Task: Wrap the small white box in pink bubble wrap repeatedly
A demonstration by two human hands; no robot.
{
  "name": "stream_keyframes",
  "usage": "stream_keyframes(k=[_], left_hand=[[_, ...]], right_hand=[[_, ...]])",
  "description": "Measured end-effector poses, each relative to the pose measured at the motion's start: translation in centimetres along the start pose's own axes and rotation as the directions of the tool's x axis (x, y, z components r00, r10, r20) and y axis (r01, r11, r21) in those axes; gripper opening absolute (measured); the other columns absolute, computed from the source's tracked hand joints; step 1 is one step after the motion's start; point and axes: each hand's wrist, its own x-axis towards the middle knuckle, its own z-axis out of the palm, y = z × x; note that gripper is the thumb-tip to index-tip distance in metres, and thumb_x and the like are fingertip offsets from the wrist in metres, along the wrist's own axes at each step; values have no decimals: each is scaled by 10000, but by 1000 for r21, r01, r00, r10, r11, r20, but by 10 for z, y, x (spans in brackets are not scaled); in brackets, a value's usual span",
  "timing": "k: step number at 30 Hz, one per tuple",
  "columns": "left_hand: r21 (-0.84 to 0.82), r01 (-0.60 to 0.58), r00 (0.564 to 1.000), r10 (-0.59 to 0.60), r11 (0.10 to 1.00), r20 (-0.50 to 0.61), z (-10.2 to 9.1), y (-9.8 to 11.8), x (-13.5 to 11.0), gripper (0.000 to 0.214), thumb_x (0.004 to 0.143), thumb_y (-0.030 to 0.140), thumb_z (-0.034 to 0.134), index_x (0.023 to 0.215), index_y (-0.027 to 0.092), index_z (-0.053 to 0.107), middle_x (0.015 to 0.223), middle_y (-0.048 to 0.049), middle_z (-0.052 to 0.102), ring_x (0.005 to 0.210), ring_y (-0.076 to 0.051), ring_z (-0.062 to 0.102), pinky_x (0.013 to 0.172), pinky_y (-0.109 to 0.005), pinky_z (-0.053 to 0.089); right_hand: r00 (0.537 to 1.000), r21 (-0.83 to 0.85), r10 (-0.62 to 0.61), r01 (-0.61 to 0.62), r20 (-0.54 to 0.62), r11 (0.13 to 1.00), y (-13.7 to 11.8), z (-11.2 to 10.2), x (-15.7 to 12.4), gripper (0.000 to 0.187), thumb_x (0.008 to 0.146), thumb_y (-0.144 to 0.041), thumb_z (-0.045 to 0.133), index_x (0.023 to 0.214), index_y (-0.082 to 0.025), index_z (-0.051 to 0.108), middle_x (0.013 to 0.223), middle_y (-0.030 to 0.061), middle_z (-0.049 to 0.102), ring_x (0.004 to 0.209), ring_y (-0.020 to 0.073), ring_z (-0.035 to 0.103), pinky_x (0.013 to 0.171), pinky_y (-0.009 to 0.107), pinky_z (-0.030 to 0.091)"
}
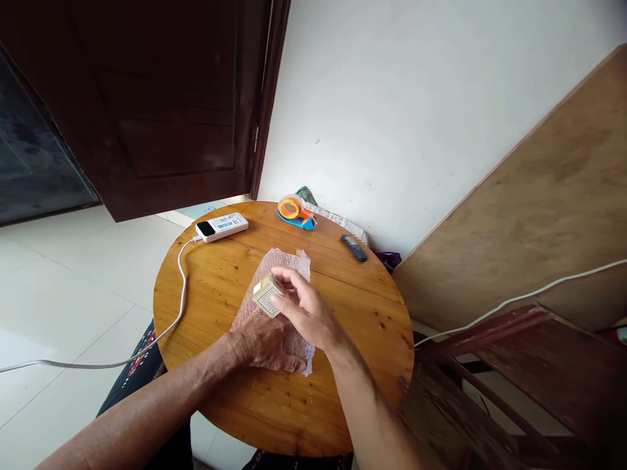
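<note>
My right hand [306,307] grips a small pale-yellow box [267,299] between thumb and fingers, with dark print on the side facing me. The box is held tilted, over a sheet of bubble wrap [281,260] on the round wooden table. My left hand [269,343] lies flat on the near part of the wrap, its thumb stretched out to the right. The box and my right hand partly hide the left fingers.
On the round table [206,294] lie a white power bank [225,226] with a cable [183,287], an orange and blue tape dispenser [296,212], and a blurred dark object [354,248]. Behind are a wall [392,117] and a dark door [171,98]; a wooden board [529,196] leans right.
</note>
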Motion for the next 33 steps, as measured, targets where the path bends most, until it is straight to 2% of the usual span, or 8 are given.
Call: stream_keyframes(k=[3, 7, 10, 13, 16, 21, 26, 33], left_hand=[[-2, -57, 998, 57, 998, 25, -3, 1, 1, 877, 732, 711, 647, 1452, 242, 469, 1509, -116, 441, 1391, -454, 350, 1170, -601, 261], [-28, -97, 995, 98, 995, 29, -7, -1, 4, 842, 704, 738, 657, 1410, 299, 524, 1540, -131, 401, 1435, -473, 254, 1148, -718, 119], [-96, -45, 999, 44, 994, -11, -10, -7, 5, 656, 795, 642, 631, 1348, 292, 582, 1461, -105, 508, 1399, -388, 363, 1170, -643, 167], [-97, 67, 993, -76, 993, -94, -12, -19, 6, 459, 832, 533, 633, 1209, 273, 664, 1364, -90, 592, 1278, -322, 503, 1151, -558, 259], [-46, 154, 983, -157, 987, -97, -12, -29, 6, 624, 727, 564, 725, 1249, 235, 632, 1357, -123, 588, 1272, -351, 498, 1145, -587, 247], [-10, 158, 987, -158, 987, -18, -12, -32, 5, 1001, 587, 621, 810, 1429, 209, 456, 1457, -165, 491, 1385, -393, 372, 1167, -647, 135], [-16, 198, 980, -198, 980, -27, -11, -25, 5, 1067, 585, 620, 807, 1474, 218, 374, 1465, -179, 477, 1398, -397, 359, 1172, -649, 106], [-43, 202, 978, -204, 979, -48, -7, -25, 5, 1133, 588, 640, 783, 1507, 184, 304, 1479, -192, 467, 1404, -404, 353, 1180, -641, 88]], right_hand=[[992, -80, 108, -113, -61, 990, 29, 4, 13, 344, 861, -302, 566, 1197, -234, 604, 1153, 44, 691, 1072, 203, 647, 975, 372, 503], [961, -131, 141, -175, -236, 976, 60, -24, 7, 362, 855, -324, 547, 1205, -237, 581, 1122, 53, 692, 1039, 220, 647, 926, 384, 514], [947, -267, 131, -213, -294, 940, 70, -40, -6, 368, 822, -287, 548, 1182, -223, 585, 1129, 72, 680, 1081, 242, 623, 966, 426, 488], [940, -398, 85, -221, -332, 890, 72, -42, -15, 412, 797, -227, 535, 1208, -212, 575, 1158, 96, 663, 1081, 246, 618, 965, 427, 488], [952, -509, 29, -188, -303, 840, 72, -37, -19, 514, 770, -176, 541, 1283, -197, 535, 1209, 122, 645, 1089, 251, 621, 963, 417, 490], [965, -611, 90, -227, -247, 758, 72, -38, -20, 486, 773, -150, 545, 1258, -191, 547, 1155, 125, 680, 1066, 271, 644, 927, 412, 501], [962, -508, 44, -180, -269, 842, 65, -33, -18, 418, 781, -188, 596, 1196, -234, 569, 1122, 73, 700, 1020, 241, 659, 918, 386, 514], [994, -504, 41, -85, -98, 860, 63, -19, -17, 600, 765, -113, 579, 1345, -249, 507, 1289, 89, 628, 1192, 258, 590, 1019, 441, 471]])
